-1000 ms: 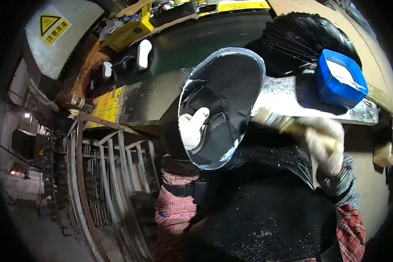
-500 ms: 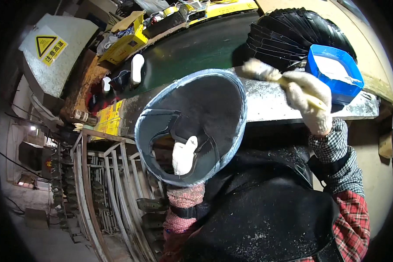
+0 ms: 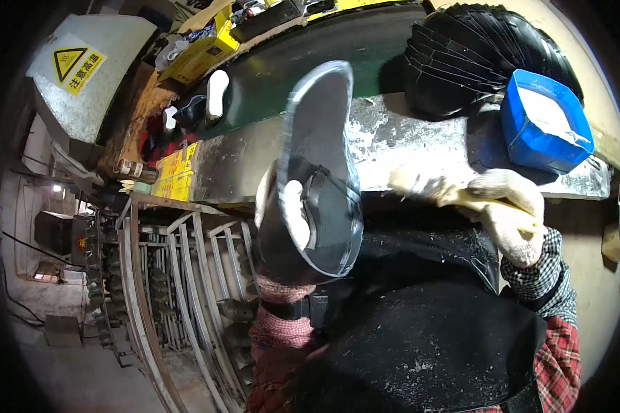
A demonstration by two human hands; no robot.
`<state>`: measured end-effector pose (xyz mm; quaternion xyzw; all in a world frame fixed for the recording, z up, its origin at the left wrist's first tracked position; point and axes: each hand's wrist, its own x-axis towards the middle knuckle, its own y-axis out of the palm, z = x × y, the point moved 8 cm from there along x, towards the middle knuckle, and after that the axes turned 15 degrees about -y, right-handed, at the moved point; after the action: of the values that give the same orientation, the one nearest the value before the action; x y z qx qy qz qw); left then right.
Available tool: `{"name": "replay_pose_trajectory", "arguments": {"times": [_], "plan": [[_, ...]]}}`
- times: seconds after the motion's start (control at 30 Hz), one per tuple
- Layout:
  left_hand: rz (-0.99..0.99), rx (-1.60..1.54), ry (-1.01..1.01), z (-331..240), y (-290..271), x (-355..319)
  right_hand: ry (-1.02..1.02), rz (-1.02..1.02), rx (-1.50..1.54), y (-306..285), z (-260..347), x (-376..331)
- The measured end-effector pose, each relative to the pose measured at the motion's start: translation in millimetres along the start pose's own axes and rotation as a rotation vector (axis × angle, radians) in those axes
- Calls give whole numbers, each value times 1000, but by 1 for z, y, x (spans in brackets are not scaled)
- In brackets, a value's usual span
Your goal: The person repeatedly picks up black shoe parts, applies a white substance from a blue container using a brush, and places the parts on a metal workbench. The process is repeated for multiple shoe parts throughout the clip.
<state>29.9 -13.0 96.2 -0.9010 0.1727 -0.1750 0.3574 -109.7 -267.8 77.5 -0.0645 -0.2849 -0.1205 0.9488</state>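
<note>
Our left hand (image 3: pixel 295 215) upright, thumb inside and fingers outside the black upper (image 3: pixel 322 127), gripping its wall, our right hand (image 3: pixel 513 215) clenched around the brush (image 3: pixel 450 193), bristles pointing left.

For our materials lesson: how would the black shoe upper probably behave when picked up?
The black shoe upper is probably light, being hollow and thin-walled. It likely flexes, since its edges look like thin sheet. Its whitish rim might be slippery if that coating is wet.
</note>
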Motion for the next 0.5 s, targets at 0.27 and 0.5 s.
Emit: {"name": "replay_pose_trajectory", "arguments": {"times": [0.27,0.5], "plan": [[66,-206,22,33,-4,18,-131,577,122,95,15,31],[14,-174,35,35,-11,13,138,386,321,98,-13,38]]}}
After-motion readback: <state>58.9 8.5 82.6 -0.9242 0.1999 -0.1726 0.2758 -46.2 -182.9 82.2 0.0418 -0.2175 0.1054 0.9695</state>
